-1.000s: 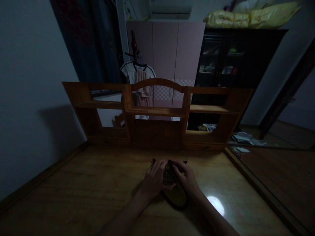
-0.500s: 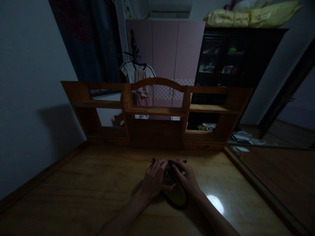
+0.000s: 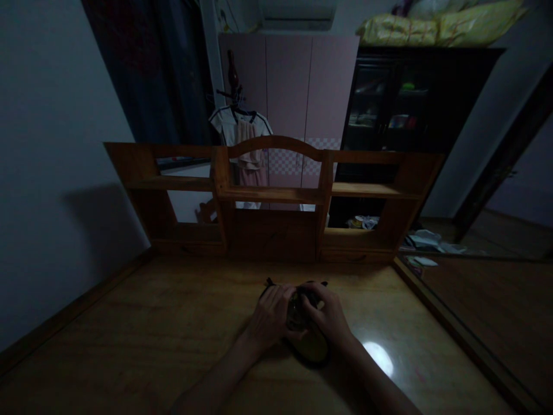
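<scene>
On the wooden tabletop (image 3: pixel 173 323) lies a flat, rounded yellowish piece with a dark rim (image 3: pixel 311 350), its near end pointing toward me. Small dark tips (image 3: pixel 270 282) stick out past my hands at its far end. Between my hands is a dark, shiny rounded object (image 3: pixel 296 311), too dim and covered to name. My left hand (image 3: pixel 271 311) curls around its left side, with the thumb along the near edge. From the right, my right hand (image 3: pixel 324 308) closes over its top with bent fingers. Fingers hide much of both things.
Across the table's back stands a wooden shelf unit (image 3: pixel 270 195) with compartments. A wall (image 3: pixel 52 173) borders the left side. A raised wooden edge (image 3: pixel 449 323) runs down the right. Behind are a pink wardrobe (image 3: pixel 288 86), hanging clothes (image 3: pixel 248 135) and a dark cabinet (image 3: pixel 389 104).
The fingers of my right hand have curled slightly more over the dark object. My left hand stays nearly in place, and the view has shifted very slightly.
</scene>
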`<state>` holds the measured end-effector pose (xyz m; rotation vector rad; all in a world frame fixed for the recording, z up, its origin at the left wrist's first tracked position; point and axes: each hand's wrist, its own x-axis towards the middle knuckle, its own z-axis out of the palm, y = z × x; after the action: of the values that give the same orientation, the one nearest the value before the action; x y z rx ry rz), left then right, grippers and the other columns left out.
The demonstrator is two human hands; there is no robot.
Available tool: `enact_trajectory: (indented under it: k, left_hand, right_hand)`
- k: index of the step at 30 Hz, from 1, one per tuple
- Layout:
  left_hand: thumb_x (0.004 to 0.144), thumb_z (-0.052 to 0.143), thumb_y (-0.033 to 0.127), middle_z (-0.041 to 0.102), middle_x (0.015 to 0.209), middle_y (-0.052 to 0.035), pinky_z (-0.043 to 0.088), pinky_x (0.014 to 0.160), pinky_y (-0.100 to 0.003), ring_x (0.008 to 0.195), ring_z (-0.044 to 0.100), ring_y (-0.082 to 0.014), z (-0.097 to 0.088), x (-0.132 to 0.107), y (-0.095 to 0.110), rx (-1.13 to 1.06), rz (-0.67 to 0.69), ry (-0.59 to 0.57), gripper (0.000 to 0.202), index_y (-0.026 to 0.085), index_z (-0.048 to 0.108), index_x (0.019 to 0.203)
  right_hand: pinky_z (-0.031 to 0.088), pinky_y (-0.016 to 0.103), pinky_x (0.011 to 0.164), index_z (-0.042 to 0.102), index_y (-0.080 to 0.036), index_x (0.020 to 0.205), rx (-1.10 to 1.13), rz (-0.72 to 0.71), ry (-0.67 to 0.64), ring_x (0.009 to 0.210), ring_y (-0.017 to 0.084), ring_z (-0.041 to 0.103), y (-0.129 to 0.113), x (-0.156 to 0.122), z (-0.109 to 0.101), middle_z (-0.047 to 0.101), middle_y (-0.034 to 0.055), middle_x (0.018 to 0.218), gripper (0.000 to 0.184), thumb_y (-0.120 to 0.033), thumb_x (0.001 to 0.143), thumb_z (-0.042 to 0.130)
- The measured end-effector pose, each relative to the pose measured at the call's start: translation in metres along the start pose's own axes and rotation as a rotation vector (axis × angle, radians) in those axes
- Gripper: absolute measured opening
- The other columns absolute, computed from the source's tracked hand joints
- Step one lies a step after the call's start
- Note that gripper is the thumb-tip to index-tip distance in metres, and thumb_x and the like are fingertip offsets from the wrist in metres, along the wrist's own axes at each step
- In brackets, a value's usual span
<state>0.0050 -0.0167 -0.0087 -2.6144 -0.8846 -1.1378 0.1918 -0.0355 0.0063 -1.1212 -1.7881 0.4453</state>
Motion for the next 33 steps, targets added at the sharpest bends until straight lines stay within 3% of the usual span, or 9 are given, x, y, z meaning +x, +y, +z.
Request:
enact_trajectory:
  k: [26, 33]
  left_hand:
    - [0.073, 0.062, 0.06, 0.058, 0.117, -0.0187, 0.045, 0.091, -0.045, 0.105, 0.058, -0.0305, -0.0056, 0.0039, 0.0007, 0.027, -0.011, 0.026, 0.079, 0.013, 0.034, 0.13]
    - [0.072, 0.062, 0.06, 0.058, 0.116, -0.0185, 0.045, 0.093, -0.046, 0.105, 0.057, -0.0307, -0.0043, 0.0029, 0.0015, 0.028, 0.025, 0.016, 0.079, 0.012, 0.036, 0.129]
  right_hand:
    - [0.05, 0.033, 0.083, 0.067, -0.024, 0.11, 0.029, -0.016, 0.078, 0.095, 0.022, 0.062, -0.0067, -0.0004, 0.0006, 0.066, 0.007, 0.103, 0.024, -0.026, 0.09, 0.052]
    - [0.051, 0.029, 0.075, 0.064, -0.023, 0.11, 0.038, 0.025, 0.058, 0.085, 0.02, 0.064, -0.0064, -0.0023, 0.0019, 0.069, 0.0039, 0.098, 0.025, -0.022, 0.087, 0.054]
